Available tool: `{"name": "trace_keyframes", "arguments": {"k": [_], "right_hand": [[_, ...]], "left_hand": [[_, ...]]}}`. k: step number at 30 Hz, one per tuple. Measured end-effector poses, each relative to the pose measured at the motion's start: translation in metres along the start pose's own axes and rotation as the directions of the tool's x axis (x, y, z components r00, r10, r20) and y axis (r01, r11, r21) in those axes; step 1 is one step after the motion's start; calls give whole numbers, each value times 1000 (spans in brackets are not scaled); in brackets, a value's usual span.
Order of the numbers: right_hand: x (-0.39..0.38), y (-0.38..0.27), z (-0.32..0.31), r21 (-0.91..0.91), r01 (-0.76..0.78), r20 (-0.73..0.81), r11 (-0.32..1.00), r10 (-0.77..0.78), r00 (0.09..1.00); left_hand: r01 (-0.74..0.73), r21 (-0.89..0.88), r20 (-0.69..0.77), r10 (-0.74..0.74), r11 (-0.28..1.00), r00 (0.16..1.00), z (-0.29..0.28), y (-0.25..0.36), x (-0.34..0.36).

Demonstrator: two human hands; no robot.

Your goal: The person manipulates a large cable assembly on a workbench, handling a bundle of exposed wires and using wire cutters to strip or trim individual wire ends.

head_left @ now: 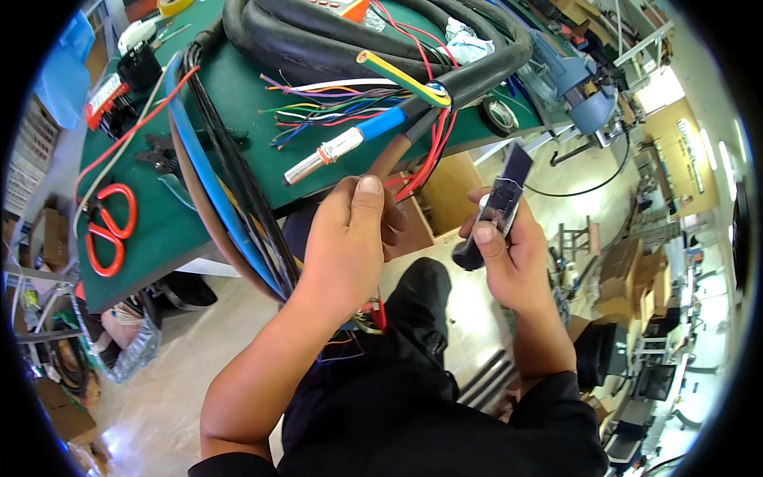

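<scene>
My left hand (350,230) is closed, thumb on top, around the brown wire (391,156) that comes out of a thick black cable (485,70). Beside it, a blue wire (383,123) from the same cable ends in a silver metal connector pin (327,156). A yellow-green wire (405,81) bends back over the cable, and thin coloured wires (342,94) fan out to the left. Red wires (433,155) hang down behind my left fingers. My right hand (517,254) grips a dark knife-like tool (505,191) with a flat, wide end, held apart from the cable.
On the green table (254,159) lie red-handled scissors (111,230), dark pliers (163,155) and a roll of black tape (499,116). A bundle of brown, blue and black wires (207,183) hangs over the near edge. A blue machine (576,83) stands beyond, at right.
</scene>
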State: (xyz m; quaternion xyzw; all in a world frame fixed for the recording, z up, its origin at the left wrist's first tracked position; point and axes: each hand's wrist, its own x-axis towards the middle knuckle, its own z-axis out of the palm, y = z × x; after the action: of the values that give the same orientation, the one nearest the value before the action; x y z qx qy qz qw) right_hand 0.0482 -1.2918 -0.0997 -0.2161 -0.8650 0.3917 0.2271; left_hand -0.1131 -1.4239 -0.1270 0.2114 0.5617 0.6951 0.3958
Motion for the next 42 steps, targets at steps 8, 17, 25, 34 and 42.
{"name": "trace_keyframes", "arguments": {"k": [8,17,25,34,42], "right_hand": [[32,-41,-40,-579,194,352,792,28,935],[46,-58,-35,-710,360,490,605,59,870],[50,-71,-28,-732,394,515,556,74,854],[57,-78,-20,-747,411,516,522,66,854],[66,-94,-12,-773,421,536,475,132,834]], "left_hand": [[67,-366,24,-63,928,998,12,-35,10],[191,-631,170,-107,752,980,7,-44,21],[62,-480,205,43,875,978,0,-50,15],[124,-601,231,23,789,973,-5,-45,20],[-2,-494,209,121,869,970,-2,-70,24]]}}
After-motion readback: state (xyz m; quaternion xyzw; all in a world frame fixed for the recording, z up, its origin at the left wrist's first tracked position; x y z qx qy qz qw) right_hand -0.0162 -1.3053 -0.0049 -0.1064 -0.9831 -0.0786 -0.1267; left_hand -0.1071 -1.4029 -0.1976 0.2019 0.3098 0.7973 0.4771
